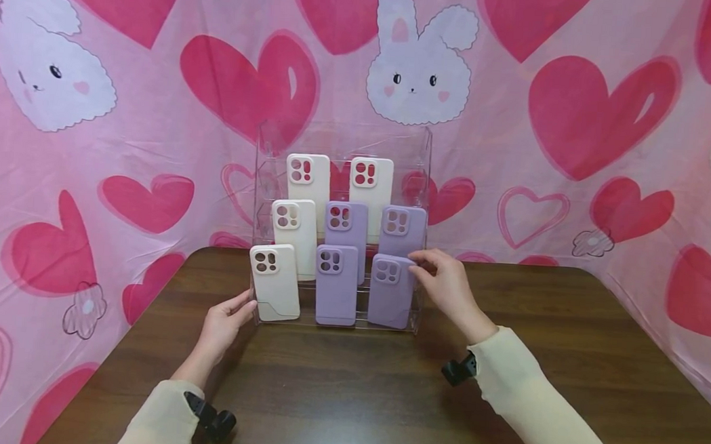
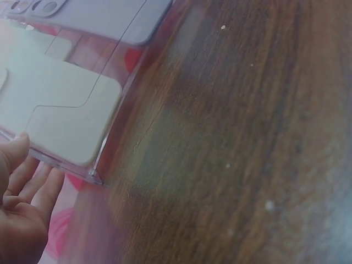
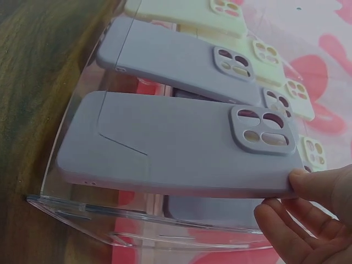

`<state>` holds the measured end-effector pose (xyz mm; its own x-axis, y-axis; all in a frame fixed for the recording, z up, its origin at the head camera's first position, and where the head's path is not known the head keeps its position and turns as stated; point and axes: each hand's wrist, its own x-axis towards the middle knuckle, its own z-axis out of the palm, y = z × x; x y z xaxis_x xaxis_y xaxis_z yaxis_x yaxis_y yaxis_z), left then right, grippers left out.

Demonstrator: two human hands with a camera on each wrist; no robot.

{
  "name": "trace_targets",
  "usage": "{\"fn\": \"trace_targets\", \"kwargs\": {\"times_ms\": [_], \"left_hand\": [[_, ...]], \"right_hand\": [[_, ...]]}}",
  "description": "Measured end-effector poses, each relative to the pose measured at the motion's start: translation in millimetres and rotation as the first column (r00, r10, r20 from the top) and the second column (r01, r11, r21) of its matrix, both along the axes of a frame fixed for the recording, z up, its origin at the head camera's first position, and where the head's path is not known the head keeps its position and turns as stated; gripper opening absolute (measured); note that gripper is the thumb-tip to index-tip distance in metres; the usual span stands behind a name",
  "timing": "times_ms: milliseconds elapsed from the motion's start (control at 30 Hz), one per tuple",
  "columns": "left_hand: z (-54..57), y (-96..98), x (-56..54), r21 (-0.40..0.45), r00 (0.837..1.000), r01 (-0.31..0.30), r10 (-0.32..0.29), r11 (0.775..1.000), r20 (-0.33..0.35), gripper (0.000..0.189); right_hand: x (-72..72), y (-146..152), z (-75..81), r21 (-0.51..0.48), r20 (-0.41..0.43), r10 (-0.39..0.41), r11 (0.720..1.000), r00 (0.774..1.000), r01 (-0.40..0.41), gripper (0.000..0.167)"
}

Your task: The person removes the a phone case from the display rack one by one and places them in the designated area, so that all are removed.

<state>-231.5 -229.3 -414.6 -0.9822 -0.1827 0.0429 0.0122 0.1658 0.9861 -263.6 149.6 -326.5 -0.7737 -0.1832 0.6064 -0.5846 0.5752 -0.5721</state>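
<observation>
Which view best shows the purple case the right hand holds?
Right wrist: the purple case is large there, its cutouts and seam clear. The head view shows nearly all of it, small; I can't identify it in the left wrist view.

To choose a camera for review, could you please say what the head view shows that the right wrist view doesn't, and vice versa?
Only the head view shows the left hand and both cream sleeves. Only the right wrist view shows small holes in the edge of one purple case. Both show the clear rack, white cases and the right hand pinching that purple case.
</observation>
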Motion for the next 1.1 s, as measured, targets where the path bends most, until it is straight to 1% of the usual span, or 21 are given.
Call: {"fn": "trace_targets", "kwargs": {"times_ms": [167,400,800,1100], "left_hand": [[0.4,-0.6,0.4,-0.009,1.000,-0.002,0.002,1.000,0.004,0.043],[0.7,-1.7,0.7,0.001,1.000,0.004,-0.004,1.000,0.010,0.044],[-2.4,-3.0,-2.1,0.042,1.000,0.016,-0.016,0.999,0.009,0.044],[-1.5,-2.1,-1.1,0.030,1.000,0.014,-0.014,0.999,0.008,0.044]], "right_hand": [[2.3,0,6.8,0.001,-0.009,0.000,1.000,1.000,0.000,0.020],[5.7,-1,19.1,0.010,-0.047,0.006,1.000,0.999,-0.006,0.020],[11.9,-11,39.8,0.003,-0.099,0.062,0.998,0.993,-0.062,0.019],[20.8,-26,46.8,-0.010,-0.088,0.135,0.991,0.987,-0.136,0.022]]}}
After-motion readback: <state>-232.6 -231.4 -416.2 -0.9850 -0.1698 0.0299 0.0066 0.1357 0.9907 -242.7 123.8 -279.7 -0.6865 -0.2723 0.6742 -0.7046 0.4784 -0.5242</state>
